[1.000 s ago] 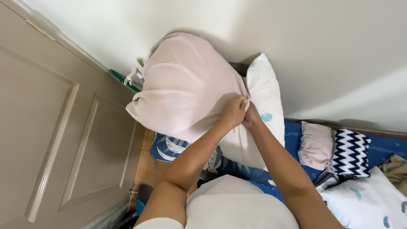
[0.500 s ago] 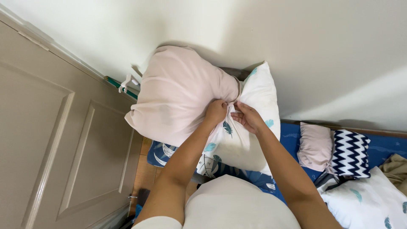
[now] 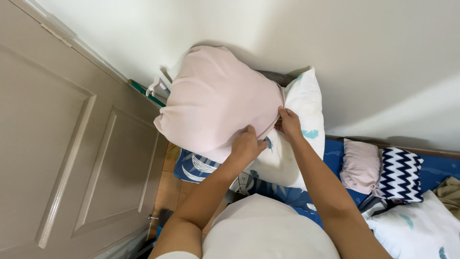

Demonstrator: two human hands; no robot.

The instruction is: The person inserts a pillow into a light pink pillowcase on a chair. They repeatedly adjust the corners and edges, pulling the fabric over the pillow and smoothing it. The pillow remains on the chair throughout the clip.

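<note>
Against white wall, both hands, left hand (image 3: 245, 145) and right hand (image 3: 289, 124), pinch pink pillow (image 3: 218, 100); fingertips seemingly hidden.

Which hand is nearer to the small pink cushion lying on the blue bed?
Right. The right hand grips the big pink pillow at its edge, on the side toward the small pink cushion. The left hand holds the pillow's lower edge, farther away.

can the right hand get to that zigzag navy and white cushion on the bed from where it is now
Probably yes. The right hand grips the pink pillow; the zigzag cushion lies uncovered beside that arm.
</note>
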